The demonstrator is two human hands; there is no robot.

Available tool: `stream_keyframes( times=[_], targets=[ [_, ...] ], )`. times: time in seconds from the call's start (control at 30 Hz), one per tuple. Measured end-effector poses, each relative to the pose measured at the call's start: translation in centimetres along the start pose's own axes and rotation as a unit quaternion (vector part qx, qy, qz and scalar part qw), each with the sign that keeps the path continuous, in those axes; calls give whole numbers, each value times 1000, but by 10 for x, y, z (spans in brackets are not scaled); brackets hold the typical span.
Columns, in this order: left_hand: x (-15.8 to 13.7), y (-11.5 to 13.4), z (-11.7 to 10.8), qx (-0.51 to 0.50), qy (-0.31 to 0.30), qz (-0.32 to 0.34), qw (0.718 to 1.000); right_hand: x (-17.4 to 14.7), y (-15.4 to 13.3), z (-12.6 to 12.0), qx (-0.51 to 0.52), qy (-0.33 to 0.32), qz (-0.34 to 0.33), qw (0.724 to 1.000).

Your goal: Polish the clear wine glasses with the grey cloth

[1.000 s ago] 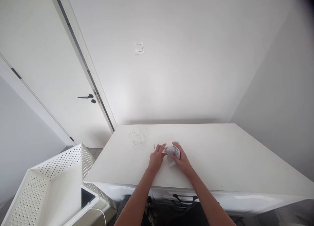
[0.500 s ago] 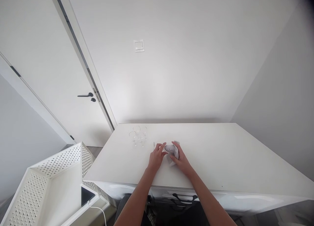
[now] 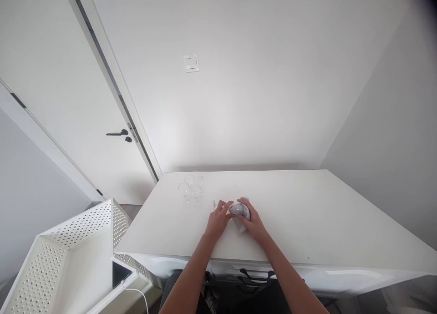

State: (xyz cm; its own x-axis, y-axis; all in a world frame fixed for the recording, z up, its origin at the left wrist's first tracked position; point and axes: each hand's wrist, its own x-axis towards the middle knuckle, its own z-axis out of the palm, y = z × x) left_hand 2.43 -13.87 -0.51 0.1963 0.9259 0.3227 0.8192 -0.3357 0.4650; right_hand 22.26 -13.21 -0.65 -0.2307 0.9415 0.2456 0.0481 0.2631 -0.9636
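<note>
A clear stemmed glass lies sideways between my hands above the white table. My left hand grips its stem end, fingers pinched. My right hand presses a pale grey cloth around the glass bowl. The glass foot shows as a thin edge just left of my left fingers. Three more clear stemmed glasses stand upright in a cluster at the table's far left, apart from both hands.
A white perforated crate sits low at the left beside the table, with a white cable near it. A white door with a black handle stands behind it. A wall switch is on the far wall.
The hands stay in place on the glass and cloth, with the fingers shifting slightly. The view has tilted a little.
</note>
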Motion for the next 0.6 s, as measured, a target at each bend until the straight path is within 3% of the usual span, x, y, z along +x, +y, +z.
stream_keyframes(
  times=[0.3, 0.43, 0.53, 0.6],
  targets=[
    [-3, 0, -6, -45, 8, 13, 999, 3, -3, 5, -27, -28, 2, 999],
    [-4, 2, -6, -63, 38, 33, 997, 6, -2, 1, -10, 72, 2, 997],
    [-3, 0, -3, -50, 61, 23, 997, 8, 3, -5, 14, 196, 24, 980],
    [-2, -2, -1, -48, 89, 6, 995, 8, 5, -8, 18, 244, 29, 969]
  ],
)
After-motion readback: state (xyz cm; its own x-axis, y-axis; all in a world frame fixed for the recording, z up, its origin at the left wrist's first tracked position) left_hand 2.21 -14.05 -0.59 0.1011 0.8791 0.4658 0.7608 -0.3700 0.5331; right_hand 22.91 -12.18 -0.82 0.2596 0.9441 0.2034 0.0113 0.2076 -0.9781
